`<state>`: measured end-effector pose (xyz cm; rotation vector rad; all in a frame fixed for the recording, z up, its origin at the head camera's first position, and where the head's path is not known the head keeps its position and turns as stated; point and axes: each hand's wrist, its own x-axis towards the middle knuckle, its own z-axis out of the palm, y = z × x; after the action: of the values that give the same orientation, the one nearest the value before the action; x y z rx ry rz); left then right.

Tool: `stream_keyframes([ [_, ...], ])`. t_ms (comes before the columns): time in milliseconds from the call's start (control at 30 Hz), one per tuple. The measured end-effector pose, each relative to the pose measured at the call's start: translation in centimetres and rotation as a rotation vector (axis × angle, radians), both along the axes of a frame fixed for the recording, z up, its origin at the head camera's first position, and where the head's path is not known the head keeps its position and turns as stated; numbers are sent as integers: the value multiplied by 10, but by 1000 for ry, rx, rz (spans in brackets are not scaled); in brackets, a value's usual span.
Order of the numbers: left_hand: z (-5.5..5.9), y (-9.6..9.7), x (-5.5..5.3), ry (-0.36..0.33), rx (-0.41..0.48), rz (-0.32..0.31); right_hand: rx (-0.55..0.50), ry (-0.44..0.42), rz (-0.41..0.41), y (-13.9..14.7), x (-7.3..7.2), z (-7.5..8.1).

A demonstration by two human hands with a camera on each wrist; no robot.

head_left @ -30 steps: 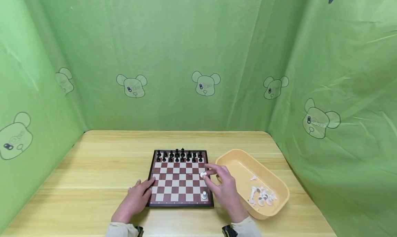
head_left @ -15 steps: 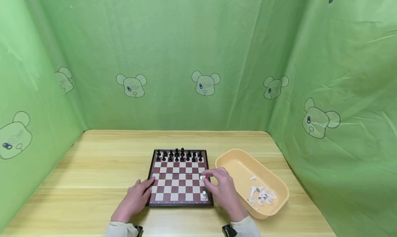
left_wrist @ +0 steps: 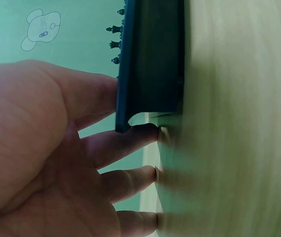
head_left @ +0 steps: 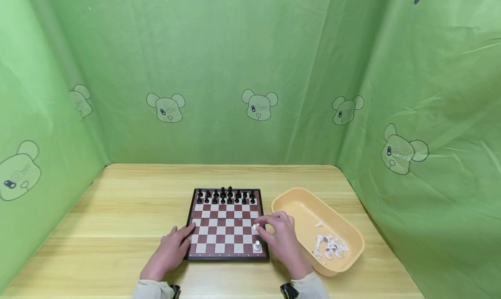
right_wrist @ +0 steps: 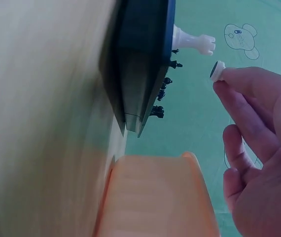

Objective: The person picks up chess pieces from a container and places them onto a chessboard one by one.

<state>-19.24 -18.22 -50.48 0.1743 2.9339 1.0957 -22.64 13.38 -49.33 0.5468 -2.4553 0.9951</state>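
My right hand [head_left: 282, 238] pinches a small white chess piece [right_wrist: 217, 72] between thumb and fingertips, over the right side of the chessboard [head_left: 223, 229]. Its dark-bottomed base shows in the right wrist view; the fingers hide its top. A white rook [head_left: 257, 245] stands upright on the near right corner square. My left hand [head_left: 169, 251] rests at the board's left edge. In the left wrist view its thumb touches the board's rim, while the other fingertips are down on the table. Black chess pieces [head_left: 223, 195] fill the two far rows.
A pale orange tub [head_left: 291, 199] stands to the right of the board, holding several loose white chess pieces [head_left: 331, 246]. Both sit on a light wooden table [head_left: 129, 203]. Green fabric [head_left: 219, 133] with bear drawings surrounds the table at the back and sides.
My right hand has moved slightly toward me with the white piece, which now hangs nearer the rook. The left hand stays where it was at the board's edge.
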Motion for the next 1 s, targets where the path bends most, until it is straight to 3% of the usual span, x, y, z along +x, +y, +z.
stream_keyframes([
  [1000,1,1,-1,-10,-4,3,164,-143,-33,3,2,-2],
])
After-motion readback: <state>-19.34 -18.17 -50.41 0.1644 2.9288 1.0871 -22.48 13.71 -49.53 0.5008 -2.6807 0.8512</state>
